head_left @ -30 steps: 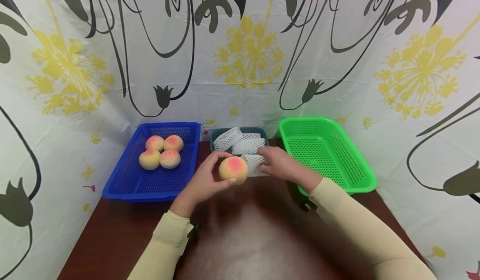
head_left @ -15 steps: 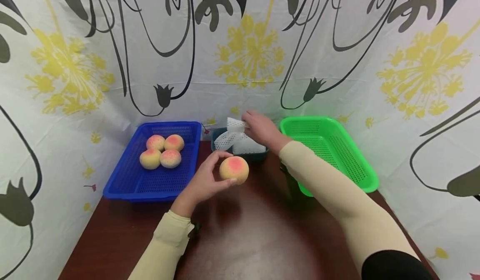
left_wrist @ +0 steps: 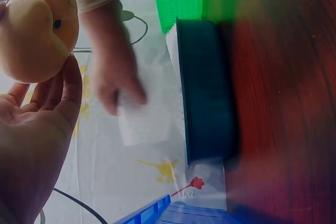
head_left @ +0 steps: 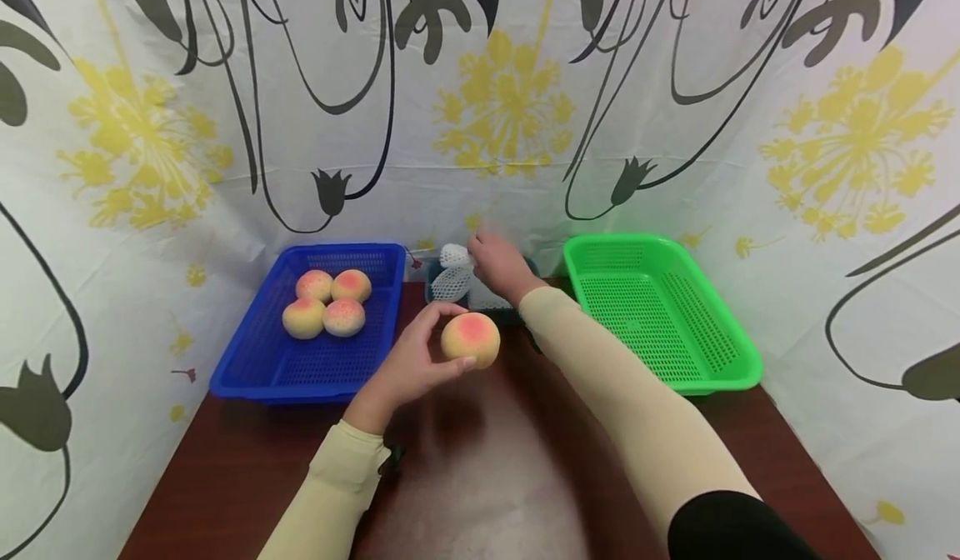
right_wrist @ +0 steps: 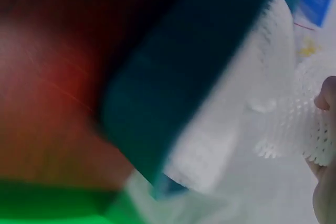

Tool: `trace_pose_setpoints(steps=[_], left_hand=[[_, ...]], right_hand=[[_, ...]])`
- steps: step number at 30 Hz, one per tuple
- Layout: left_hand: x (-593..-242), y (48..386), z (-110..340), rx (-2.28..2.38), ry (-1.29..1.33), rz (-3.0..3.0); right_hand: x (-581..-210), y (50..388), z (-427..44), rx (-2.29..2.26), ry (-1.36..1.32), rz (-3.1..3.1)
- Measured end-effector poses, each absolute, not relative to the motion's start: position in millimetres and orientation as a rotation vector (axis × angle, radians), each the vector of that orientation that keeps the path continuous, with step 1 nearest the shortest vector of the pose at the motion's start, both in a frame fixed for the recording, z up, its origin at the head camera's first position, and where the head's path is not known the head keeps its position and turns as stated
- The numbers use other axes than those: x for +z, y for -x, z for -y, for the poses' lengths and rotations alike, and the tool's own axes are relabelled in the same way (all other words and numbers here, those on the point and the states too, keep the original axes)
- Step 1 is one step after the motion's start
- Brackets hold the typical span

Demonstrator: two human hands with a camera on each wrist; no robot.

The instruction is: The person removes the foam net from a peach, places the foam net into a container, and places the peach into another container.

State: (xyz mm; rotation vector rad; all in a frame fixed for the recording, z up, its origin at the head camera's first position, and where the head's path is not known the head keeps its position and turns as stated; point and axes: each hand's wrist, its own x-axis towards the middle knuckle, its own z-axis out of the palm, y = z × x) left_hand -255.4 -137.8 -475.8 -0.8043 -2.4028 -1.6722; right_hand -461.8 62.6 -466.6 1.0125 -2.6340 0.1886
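My left hand (head_left: 408,363) grips a yellow peach with a red blush (head_left: 470,340), thumb below and fingers round its far side, above the middle of the table. Farther back, my right hand (head_left: 501,265) pinches a white foam fruit net (head_left: 454,256) over a small teal basket (head_left: 509,317). More white foam nets (head_left: 452,285) lie in that basket. The left wrist view shows the held peach (left_wrist: 37,32) close up, with the right hand blurred beyond. In the right wrist view the pinched net (right_wrist: 299,114) hangs beside the basket wall.
A blue basket (head_left: 247,377) at the left holds several peaches (head_left: 344,317). At the right stands a bright green basket (head_left: 738,352). Dark reddish-brown table (head_left: 480,493) lies beneath, with a patterned white cloth (head_left: 420,143) behind.
My right hand has lifted a foam net from near the peach up and back over the teal basket, then shifted slightly left. My left hand with the peach has barely moved.
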Motion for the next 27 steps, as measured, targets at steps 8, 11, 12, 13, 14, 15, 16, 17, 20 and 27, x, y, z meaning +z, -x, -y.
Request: trace_pose_setpoints(steps=[8,11,12,13,14,15,16,17,20,27], left_hand=[[-477.0,255.9,139.5,-1.628,0.81,2.39],[-475.3,254.8,141.8,-1.625,0.798,2.39],[-475.1,254.8,142.8,-1.625,0.797,2.389],[-474.6,254.8,143.6,-1.632,0.796,2.39],[-474.1,255.0,144.8,-1.632,0.79,2.396],[-473.6,255.4,146.1,-1.629,0.785,2.401],[-472.9,255.6,147.7,-1.624,0.776,2.411],[-472.0,255.9,149.4,-1.621,0.768,2.42],[-468.3,258.0,156.3,-1.549,0.756,2.46],[-451.3,263.2,180.9,-1.323,0.761,2.549]], right_hand=[[-494.1,454.8,-58.5,0.429,-1.132,2.925],[-496.7,455.9,-57.6,0.456,-1.165,2.977],[-497.2,456.6,-57.4,0.457,-1.176,2.993],[-497.9,457.6,-57.0,0.448,-1.182,3.011],[-498.3,458.5,-56.8,0.445,-1.189,3.03],[-498.5,459.3,-56.5,0.444,-1.192,3.051],[-498.7,460.2,-56.2,0.448,-1.188,3.072],[-498.9,461.1,-55.6,0.444,-1.184,3.083],[-500.3,463.1,-53.4,0.434,-1.152,3.112],[-503.7,467.5,-51.1,0.382,-1.095,3.139]])
